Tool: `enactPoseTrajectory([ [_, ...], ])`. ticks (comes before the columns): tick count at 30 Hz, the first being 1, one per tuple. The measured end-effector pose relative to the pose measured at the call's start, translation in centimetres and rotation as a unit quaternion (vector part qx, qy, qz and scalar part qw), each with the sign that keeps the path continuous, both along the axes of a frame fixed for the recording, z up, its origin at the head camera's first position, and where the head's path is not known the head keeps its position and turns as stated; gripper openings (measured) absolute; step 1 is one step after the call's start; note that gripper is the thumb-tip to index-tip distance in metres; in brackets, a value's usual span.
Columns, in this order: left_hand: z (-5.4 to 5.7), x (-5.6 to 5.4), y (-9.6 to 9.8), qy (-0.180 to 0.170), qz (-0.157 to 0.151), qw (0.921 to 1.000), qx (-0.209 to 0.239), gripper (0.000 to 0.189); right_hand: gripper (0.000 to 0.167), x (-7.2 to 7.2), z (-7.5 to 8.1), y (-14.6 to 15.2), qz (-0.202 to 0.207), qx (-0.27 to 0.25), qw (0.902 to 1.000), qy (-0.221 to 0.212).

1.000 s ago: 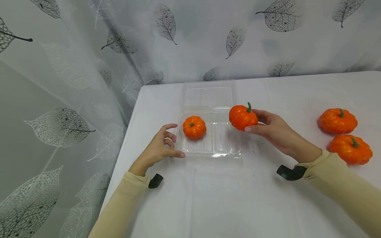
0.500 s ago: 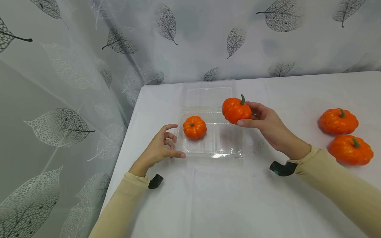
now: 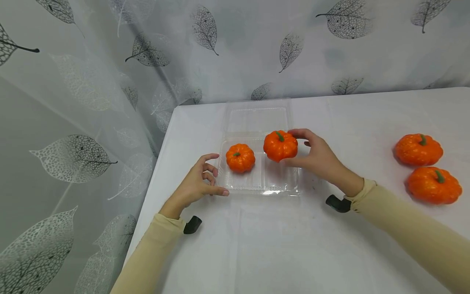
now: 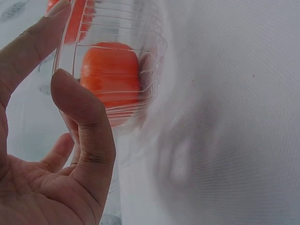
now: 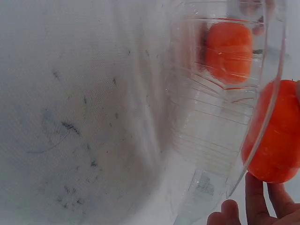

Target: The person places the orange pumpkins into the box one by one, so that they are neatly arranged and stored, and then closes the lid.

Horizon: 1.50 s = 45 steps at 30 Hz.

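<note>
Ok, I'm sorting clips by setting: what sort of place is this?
Probably a curtained-off indoor tabletop workspace: a leaf-print curtain hangs behind and to the left of a white table with orange pumpkins and an open plastic box.

Soft, even, greyish light fills the head view. White glints line the near edge of the clear plastic container; closer to the viewer than the container, faint shadows lie on the white tablecloth. Both wrist views look hazier, with a broad, blurred shadow beside the container in the left.
</note>
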<state>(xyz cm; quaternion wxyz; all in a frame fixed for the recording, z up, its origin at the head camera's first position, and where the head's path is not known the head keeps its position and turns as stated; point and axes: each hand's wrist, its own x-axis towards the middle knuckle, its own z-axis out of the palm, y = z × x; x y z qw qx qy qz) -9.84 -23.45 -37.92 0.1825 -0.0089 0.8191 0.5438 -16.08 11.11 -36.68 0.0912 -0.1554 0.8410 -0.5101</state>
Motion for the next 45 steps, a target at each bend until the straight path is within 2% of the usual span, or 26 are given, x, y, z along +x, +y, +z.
enactPoseTrajectory([
  [7,-0.1,0.0,0.1,0.002,0.001,1.0,0.003,0.105,0.08,-0.2,-0.9,-0.5,0.004,0.063,0.9979,0.014],
  [12,0.0,-0.1,0.1,0.003,0.001,1.0,0.005,0.106,0.079,-0.1,-1.3,-0.7,0.008,0.116,0.992,0.049],
  [15,-0.1,-0.1,0.1,0.001,0.002,1.0,0.005,0.106,0.08,0.0,-1.3,-0.9,0.012,0.163,0.983,0.084],
  [22,-0.1,0.0,0.2,-0.001,0.002,1.0,0.005,0.106,0.077,0.1,-1.6,-1.1,0.022,0.248,0.9502,0.187],
  [27,-0.1,0.0,0.2,-0.001,0.003,1.0,0.006,0.106,0.078,0.2,-1.8,-1.3,0.024,0.275,0.9373,0.213],
  [35,-0.1,0.0,0.2,0.0,0.005,1.0,0.005,0.106,0.079,0.4,-1.8,-1.5,0.035,0.279,0.9374,0.206],
  [45,-0.2,-0.1,0.3,0.0,0.006,1.0,0.006,0.106,0.081,0.5,-1.8,-1.4,0.038,0.271,0.9429,0.19],
])
